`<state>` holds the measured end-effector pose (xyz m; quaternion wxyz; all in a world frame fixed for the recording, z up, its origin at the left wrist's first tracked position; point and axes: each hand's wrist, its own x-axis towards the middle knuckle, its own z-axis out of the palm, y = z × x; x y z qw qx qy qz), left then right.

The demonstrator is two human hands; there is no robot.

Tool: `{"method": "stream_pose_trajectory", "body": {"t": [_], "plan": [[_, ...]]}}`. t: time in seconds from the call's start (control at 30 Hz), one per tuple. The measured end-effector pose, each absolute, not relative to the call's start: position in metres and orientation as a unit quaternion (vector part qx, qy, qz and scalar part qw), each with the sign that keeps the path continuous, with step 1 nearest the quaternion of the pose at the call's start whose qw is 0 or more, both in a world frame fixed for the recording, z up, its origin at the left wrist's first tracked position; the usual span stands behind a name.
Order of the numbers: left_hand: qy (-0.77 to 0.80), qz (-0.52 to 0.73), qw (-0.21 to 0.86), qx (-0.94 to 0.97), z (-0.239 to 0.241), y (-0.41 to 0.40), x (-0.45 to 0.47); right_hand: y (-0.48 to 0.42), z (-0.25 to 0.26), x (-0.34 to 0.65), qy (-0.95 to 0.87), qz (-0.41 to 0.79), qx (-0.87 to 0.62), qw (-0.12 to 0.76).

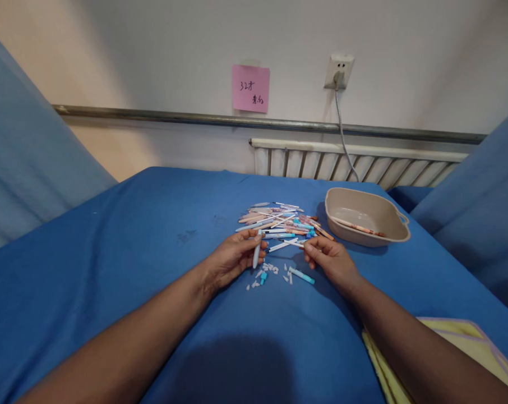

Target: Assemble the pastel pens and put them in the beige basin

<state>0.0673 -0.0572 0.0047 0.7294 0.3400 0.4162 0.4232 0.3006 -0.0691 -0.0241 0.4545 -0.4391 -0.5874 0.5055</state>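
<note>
The left hand (236, 251) reaches in from the lower left, wrist slightly bent, palm turned inward, and pinches a pale grey barrel (257, 251) between thumb and fingers, tilted steeply with its lower end toward the person. The right hand (328, 259) comes from the lower right, knuckles up, thumb and fingertips clamped on the end of a thin white rod (294, 243) that points left toward the barrel; the two pieces are apart. Both hands are over the blue sheet (123, 269), at the near edge of a pile of pens (279, 217), and partly block the view of it. Between and below the hands are small white bits (271, 268), a teal cap (263, 278) and a teal tube (302, 275), the tube just below the right fingertips. A beige tub (369, 201) stands to the right, beyond the right hand, with an orange-brown pen (359, 226) lying inside. The right forearm passes over a yellow towel (468, 331). Behind the bed are a radiator (294, 163), a metal rail (186, 118), a pink note (251, 88) and a socket (339, 64) whose cord (343, 137) hangs down behind the sheet's far edge. Blue curtains (31, 151) flank both sides.
</note>
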Motion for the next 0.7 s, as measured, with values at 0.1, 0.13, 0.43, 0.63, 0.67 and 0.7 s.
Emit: {"method": "stream_pose_trajectory", "body": {"t": [0.1,0.13,0.43,0.63,0.67,0.7], "plan": [[0.444,0.429,0.641,0.457,0.0024,-0.0586,0.0686,-0.0686,-0.0226,0.301,-0.593,0.484,-0.453,0.457],[0.453,0.428,0.61,0.49,0.0026,-0.0593,0.0693,-0.0684,-0.0225,0.301,-0.594,0.478,-0.457,0.457],[0.489,0.355,0.388,0.696,0.0085,-0.0641,0.0708,-0.0694,-0.0242,0.3014,-0.617,0.461,-0.455,0.447],[0.475,0.325,0.32,0.753,0.008,-0.064,0.0674,-0.0693,-0.0286,0.3015,-0.645,0.437,-0.455,0.431],[0.469,0.323,0.307,0.762,0.0079,-0.0642,0.0668,-0.0698,-0.0293,0.3013,-0.65,0.433,-0.456,0.427],[0.464,0.321,0.291,0.773,0.0077,-0.0645,0.0663,-0.0705,-0.0297,0.3011,-0.655,0.427,-0.458,0.422]]}}
